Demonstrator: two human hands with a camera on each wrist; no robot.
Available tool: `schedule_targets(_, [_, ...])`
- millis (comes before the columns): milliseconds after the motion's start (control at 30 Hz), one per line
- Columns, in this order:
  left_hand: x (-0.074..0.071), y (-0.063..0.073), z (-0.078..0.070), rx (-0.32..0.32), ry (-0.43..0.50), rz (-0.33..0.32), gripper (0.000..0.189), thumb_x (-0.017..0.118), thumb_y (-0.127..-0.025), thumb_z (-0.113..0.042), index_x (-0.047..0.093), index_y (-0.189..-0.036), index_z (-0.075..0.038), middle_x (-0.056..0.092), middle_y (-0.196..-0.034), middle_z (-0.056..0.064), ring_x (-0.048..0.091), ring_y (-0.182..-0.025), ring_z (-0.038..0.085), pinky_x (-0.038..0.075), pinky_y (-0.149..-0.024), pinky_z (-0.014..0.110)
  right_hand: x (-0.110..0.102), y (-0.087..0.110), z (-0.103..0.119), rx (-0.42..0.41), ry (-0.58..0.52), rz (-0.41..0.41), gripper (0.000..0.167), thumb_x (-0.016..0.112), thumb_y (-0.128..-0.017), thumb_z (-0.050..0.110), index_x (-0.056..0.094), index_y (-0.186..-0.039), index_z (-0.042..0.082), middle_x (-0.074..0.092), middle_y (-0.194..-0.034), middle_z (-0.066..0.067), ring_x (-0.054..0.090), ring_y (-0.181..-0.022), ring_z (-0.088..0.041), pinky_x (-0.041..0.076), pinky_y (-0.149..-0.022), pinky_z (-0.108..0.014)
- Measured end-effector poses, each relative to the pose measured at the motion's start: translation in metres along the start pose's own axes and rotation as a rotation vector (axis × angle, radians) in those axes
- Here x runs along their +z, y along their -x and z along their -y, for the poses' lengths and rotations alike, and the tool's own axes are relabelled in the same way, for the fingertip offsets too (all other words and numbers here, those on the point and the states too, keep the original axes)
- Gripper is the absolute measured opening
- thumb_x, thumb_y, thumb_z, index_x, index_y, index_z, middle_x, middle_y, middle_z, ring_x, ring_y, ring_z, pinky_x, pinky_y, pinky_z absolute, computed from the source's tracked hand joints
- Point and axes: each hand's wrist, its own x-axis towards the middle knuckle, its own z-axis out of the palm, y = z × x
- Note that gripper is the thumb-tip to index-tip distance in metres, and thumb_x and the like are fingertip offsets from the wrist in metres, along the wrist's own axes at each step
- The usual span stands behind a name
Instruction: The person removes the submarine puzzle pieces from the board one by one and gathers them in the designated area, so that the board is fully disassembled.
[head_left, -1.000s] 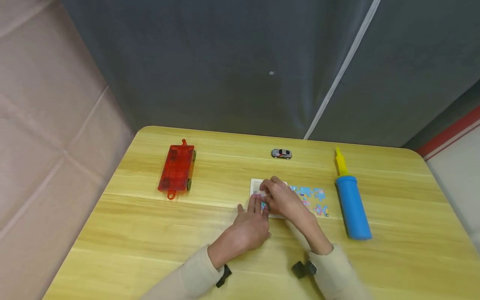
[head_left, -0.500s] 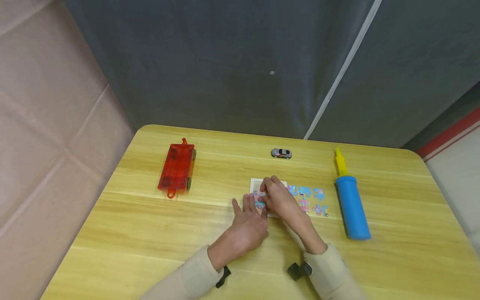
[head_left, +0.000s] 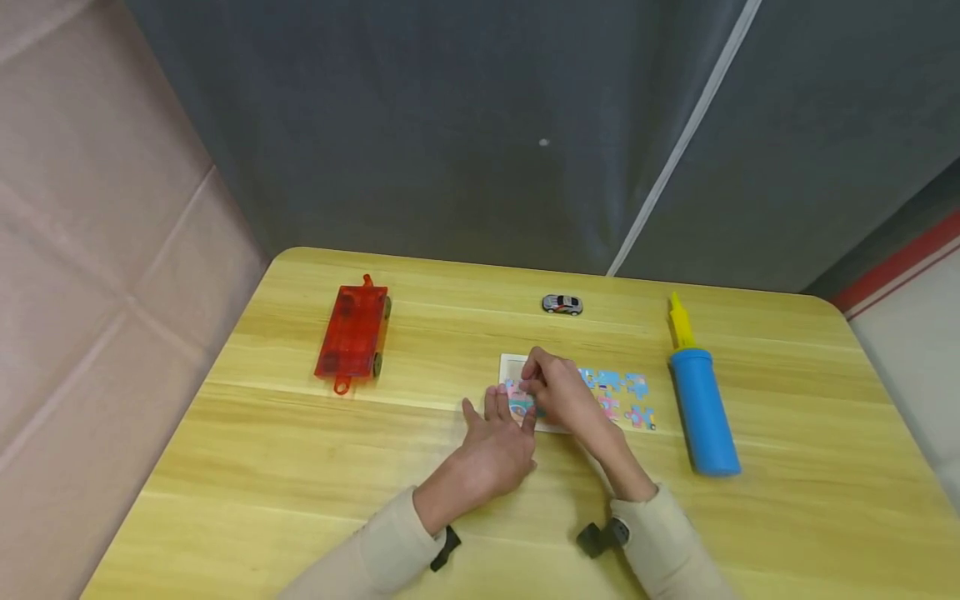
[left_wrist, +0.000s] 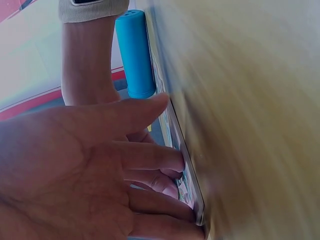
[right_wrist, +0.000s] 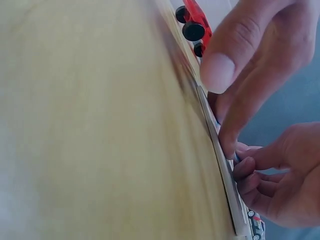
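On one table (head_left: 390,450), right of the puzzle board (head_left: 513,363), lies one pump (head_left: 705,412); left, one red cart (head_left: 352,331). The left hand (head_left: 495,452), fingers extended, touches the board; the right hand (head_left: 564,393) pinches one puzzle piece (right_wrist: 236,157) there. Beyond: one toy car (head_left: 562,305). Rightward: at least five loose pieces (head_left: 637,384).

Head: from above, forward-down over table (head_left: 247,467). Wrist views: close, low along it, both catching puzzle board (head_left: 511,364).
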Motion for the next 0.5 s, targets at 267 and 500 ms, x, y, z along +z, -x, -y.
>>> schedule_targets(267, [0.018, -0.011, 0.001, 0.004, 0.016, -0.007, 0.073, 0.065, -0.109, -0.052, 0.044, -0.170, -0.019, 0.029, -0.172, 0.038, 0.030, -0.163, 0.051, 0.041, -0.117, 0.078, -0.012, 0.001, -0.005, 0.034, -0.093, 0.039, 0.009, 0.071, -0.103, -0.004, 0.067, -0.097, 0.002, 0.064, -0.077, -0.005, 0.052, -0.068, -0.014, 0.044, -0.064, -0.023])
schedule_targets(500, [-0.001, 0.002, -0.001, -0.008, 0.027, 0.006, 0.076, 0.069, -0.106, -0.050, 0.044, -0.170, -0.019, 0.033, -0.171, 0.036, 0.032, -0.163, 0.049, 0.042, -0.118, 0.074, -0.030, 0.002, -0.014, 0.080, -0.172, 0.047, 0.007, 0.069, -0.105, -0.003, 0.066, -0.098, -0.001, 0.065, -0.070, -0.009, 0.057, -0.059, -0.015, 0.045, -0.055, -0.024])
